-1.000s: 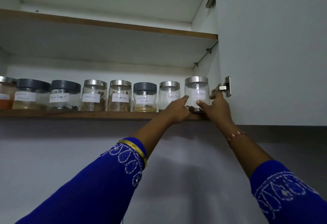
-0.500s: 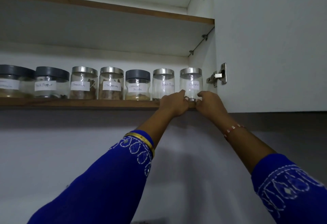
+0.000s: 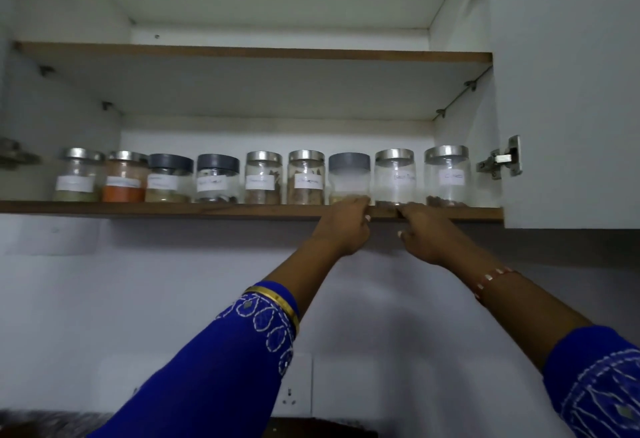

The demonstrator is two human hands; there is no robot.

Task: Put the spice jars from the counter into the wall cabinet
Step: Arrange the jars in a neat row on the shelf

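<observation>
Several labelled glass spice jars stand in a row on the lower shelf (image 3: 173,208) of the open wall cabinet. At the right end is a steel-lidded jar (image 3: 447,174), then another steel-lidded jar (image 3: 394,176) and a grey-lidded jar (image 3: 349,174). My left hand (image 3: 343,228) is at the shelf's front edge, its fingertips by the base of the grey-lidded jar. My right hand (image 3: 427,235) is just under the edge, below the second jar from the right. Both hands hold nothing, fingers loosely curled.
The upper shelf (image 3: 256,53) shows nothing on it. The cabinet door (image 3: 568,91) stands open on the right, its hinge (image 3: 500,160) close to the last jar. A wall socket (image 3: 289,399) sits low on the white wall.
Both hands have let go of the rightmost jar, which now stands on the shelf, and have dropped to the shelf's front edge. The view has widened to the left.
</observation>
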